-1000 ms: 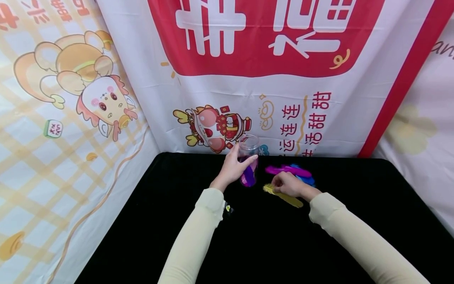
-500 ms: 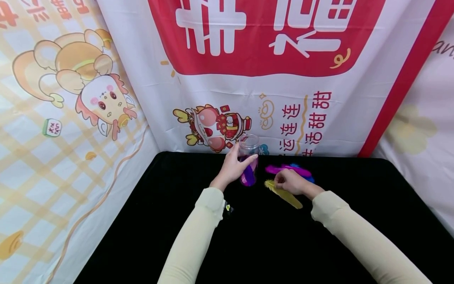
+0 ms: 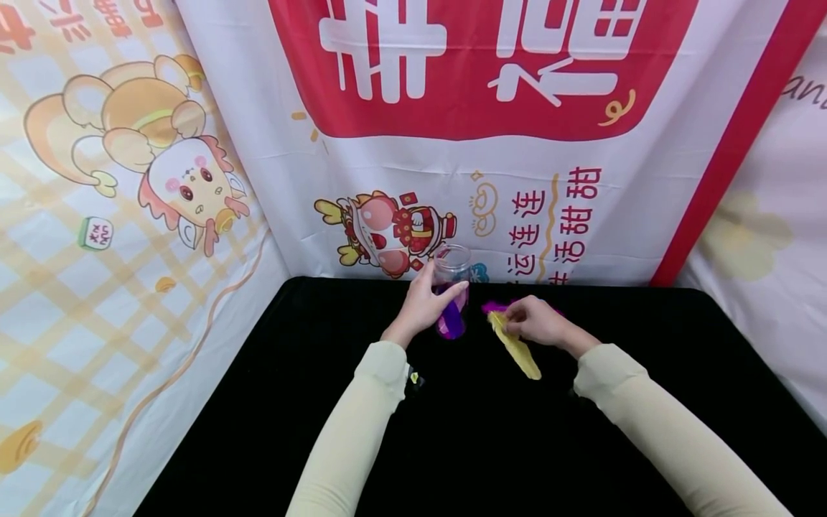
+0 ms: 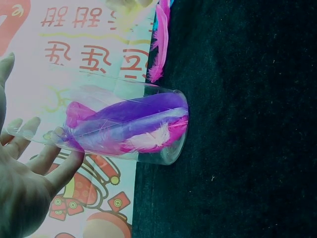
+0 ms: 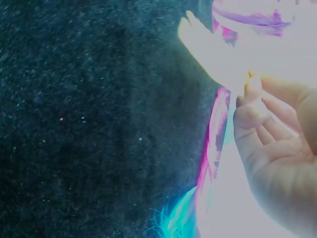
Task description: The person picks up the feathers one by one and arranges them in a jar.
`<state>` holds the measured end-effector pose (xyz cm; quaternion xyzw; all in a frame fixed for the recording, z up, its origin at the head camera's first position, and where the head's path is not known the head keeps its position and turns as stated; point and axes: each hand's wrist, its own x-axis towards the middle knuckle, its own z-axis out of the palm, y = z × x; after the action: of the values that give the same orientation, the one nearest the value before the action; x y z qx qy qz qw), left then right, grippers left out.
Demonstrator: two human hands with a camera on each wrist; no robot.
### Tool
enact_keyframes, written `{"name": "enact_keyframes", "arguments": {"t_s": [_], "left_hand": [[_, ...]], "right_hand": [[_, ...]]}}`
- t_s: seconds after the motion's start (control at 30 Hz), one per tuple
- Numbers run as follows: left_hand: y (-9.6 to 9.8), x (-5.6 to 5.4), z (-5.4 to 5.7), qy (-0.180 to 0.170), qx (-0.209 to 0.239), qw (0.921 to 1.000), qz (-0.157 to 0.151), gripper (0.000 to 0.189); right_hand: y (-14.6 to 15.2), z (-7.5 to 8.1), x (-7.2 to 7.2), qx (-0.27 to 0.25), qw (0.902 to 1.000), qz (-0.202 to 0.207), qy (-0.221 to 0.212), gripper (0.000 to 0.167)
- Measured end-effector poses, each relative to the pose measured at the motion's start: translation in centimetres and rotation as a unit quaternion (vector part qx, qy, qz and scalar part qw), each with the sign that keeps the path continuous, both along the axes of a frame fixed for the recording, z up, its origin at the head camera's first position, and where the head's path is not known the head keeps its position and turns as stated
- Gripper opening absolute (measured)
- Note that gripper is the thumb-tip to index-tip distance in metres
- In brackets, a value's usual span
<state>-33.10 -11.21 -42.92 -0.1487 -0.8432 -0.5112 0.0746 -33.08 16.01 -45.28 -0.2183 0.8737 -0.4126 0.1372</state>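
Observation:
My left hand [image 3: 416,307] grips a clear cylindrical jar [image 3: 454,267] standing near the far edge of the black table. Purple, pink and pale feathers [image 4: 131,116] lean inside the jar, seen through its wall in the left wrist view. To the right of it, my right hand [image 3: 541,322] pinches a yellow feather [image 3: 519,355] near one end between thumb and fingertips. The feather's broad part hangs down toward the person. Bright glare washes out part of this feather in the right wrist view.
Behind my right hand lie a magenta feather [image 4: 161,47] and a blue feather [image 5: 182,214], partly hidden by the hand in the head view. The black table [image 3: 491,445] meets a printed cloth backdrop [image 3: 388,165] just beyond the jar.
The yellow feather has been lifted off the table by my right hand and now hangs more upright, slightly farther back. The left hand and the jar stay in place.

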Motion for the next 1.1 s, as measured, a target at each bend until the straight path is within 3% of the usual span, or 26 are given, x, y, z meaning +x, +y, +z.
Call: {"name": "enact_keyframes", "arguments": {"t_s": [0.47,1.1], "left_hand": [[0.0,-0.1,-0.1,0.009,-0.004,0.9999,-0.004,0.067],[-0.1,-0.1,-0.1,0.001,0.0,1.0,-0.006,0.071]], "right_hand": [[0.7,1.6,0.0,-0.093,0.995,-0.022,-0.028,0.013],[1.0,5.0,0.3,-0.078,0.9949,-0.063,-0.01,0.02]]}}
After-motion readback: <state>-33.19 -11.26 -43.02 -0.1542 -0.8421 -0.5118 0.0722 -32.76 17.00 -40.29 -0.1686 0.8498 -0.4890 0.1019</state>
